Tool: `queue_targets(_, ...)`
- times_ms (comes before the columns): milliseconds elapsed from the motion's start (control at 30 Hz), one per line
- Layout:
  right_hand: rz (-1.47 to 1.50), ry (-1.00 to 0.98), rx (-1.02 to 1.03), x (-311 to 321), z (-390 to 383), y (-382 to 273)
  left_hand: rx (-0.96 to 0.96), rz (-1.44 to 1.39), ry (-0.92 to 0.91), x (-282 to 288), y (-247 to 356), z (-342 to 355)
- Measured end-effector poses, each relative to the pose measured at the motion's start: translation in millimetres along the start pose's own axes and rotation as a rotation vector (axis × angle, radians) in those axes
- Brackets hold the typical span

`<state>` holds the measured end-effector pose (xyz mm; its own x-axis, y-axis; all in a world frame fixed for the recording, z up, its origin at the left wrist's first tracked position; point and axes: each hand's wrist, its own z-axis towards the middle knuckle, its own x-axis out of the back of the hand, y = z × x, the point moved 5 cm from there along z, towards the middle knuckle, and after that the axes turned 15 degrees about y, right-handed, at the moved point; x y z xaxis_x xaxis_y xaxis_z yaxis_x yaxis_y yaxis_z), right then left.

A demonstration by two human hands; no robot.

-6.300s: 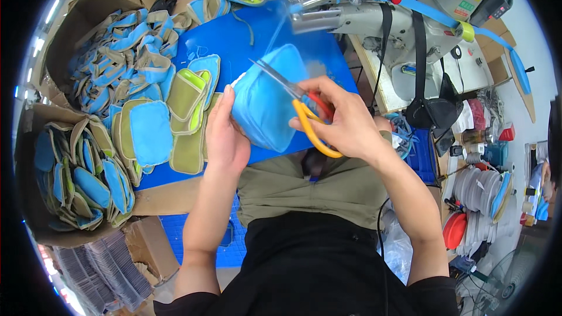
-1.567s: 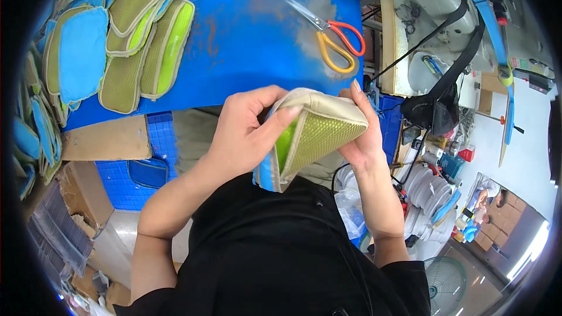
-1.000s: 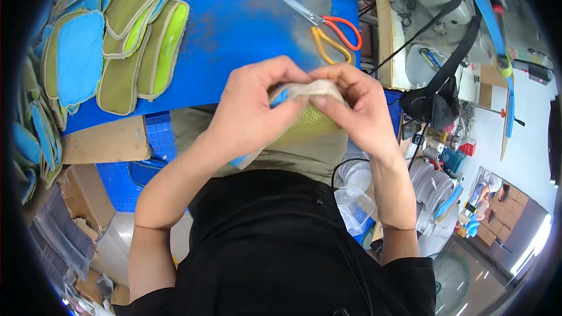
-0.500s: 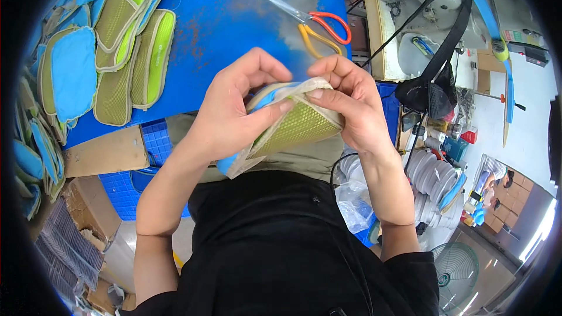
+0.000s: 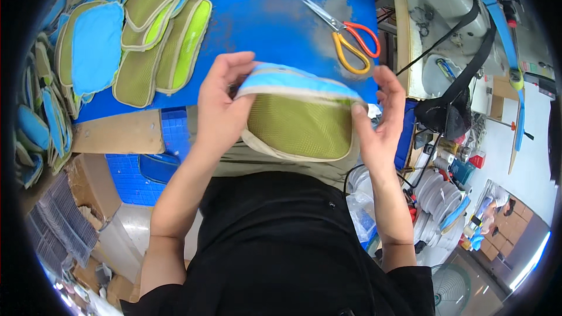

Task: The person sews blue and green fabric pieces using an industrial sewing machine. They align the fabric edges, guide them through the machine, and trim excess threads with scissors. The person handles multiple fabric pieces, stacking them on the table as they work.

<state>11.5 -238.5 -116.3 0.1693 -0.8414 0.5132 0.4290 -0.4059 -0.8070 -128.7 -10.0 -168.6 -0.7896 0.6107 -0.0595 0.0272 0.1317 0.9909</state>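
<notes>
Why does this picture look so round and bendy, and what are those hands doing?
The picture comes from a small camera worn on a person's head, looking down. Its wide lens bends straight edges, so everything looks round. No machine here: just two bare hands. The left hand and the right hand each grip one end of a soft pouch with green mesh and a blue strip on top, holding it in front of the person's body. Beyond it lies a blue table. On it rest scissors with orange and yellow handles, and to the left a pile of pouches in green and blue.
</notes>
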Motion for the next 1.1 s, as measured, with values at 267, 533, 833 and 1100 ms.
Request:
queue_targets(267,-0.046,-0.498,-0.243,-54.8,13.4,-32.1,0.045,0.052,-0.323,-37.1,10.3,-16.2)
queue_targets(533,0.245,-0.584,-0.464,-70.9,4.8,2.6,0.154,0.057,-0.269,-12.8,-14.5,-15.0)
queue_targets(833,0.176,-0.533,-0.300,-77.7,16.9,-14.4,0.210,-0.045,-0.235,-17.2,-11.9,-10.7)
queue_targets(1100,0.106,-0.664,-0.332,-67.2,24.0,-23.4,0.751,-0.485,-0.331,-28.0,-17.7,-32.1)
